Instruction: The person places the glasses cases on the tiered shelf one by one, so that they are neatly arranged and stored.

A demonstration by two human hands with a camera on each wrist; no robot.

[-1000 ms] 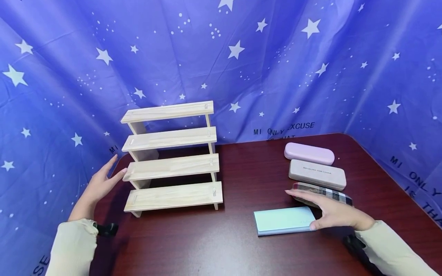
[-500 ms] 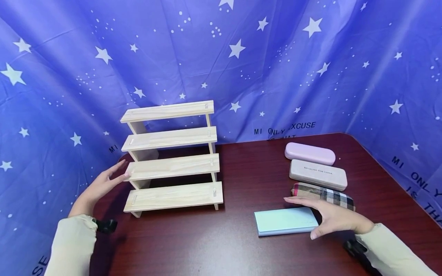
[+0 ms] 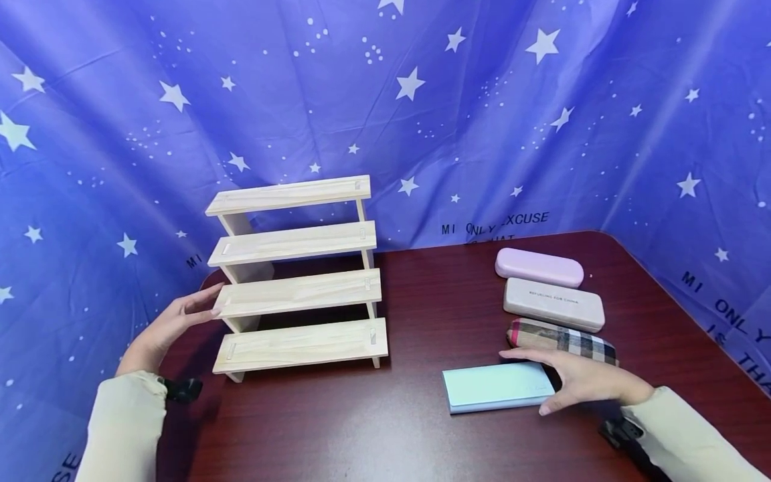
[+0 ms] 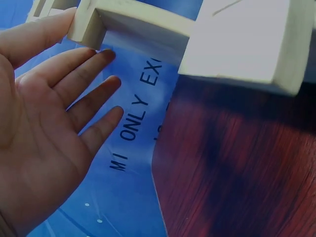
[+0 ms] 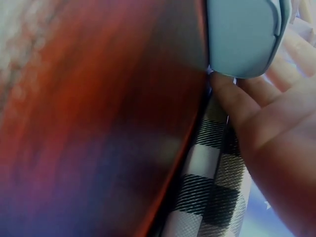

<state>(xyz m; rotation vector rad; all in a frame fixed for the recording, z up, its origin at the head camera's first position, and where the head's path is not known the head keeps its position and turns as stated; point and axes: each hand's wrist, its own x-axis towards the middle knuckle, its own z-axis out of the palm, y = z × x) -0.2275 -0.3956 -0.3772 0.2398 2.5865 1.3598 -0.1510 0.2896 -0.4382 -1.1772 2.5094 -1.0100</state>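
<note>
A four-tier pale wooden display rack point(image 3: 298, 293) stands at the left of the table. My left hand point(image 3: 159, 335) is at its left side, the thumb and a fingertip touching the end of the second tier from the front. In the left wrist view the fingers of the left hand point(image 4: 47, 123) are spread and fairly straight. My right hand point(image 3: 584, 378) spans the right end of a light blue glasses case point(image 3: 496, 386), thumb in front, fingers behind. The thumb appears apart from the case. In the right wrist view fingers lie beside the blue case point(image 5: 244, 37); their tips are partly hidden.
Behind the right hand lie a plaid glasses case point(image 3: 563, 336), a beige glasses case point(image 3: 554, 303) with printed lettering, and a lilac glasses case point(image 3: 539, 267). All rest on the dark red table point(image 3: 337, 428). A blue starry curtain point(image 3: 337, 80) hangs behind and at the sides.
My left hand has come lower and in against the rack's end. My right thumb has slid off the blue case's near edge, and more of the plaid case shows. The cases have stayed put.
</note>
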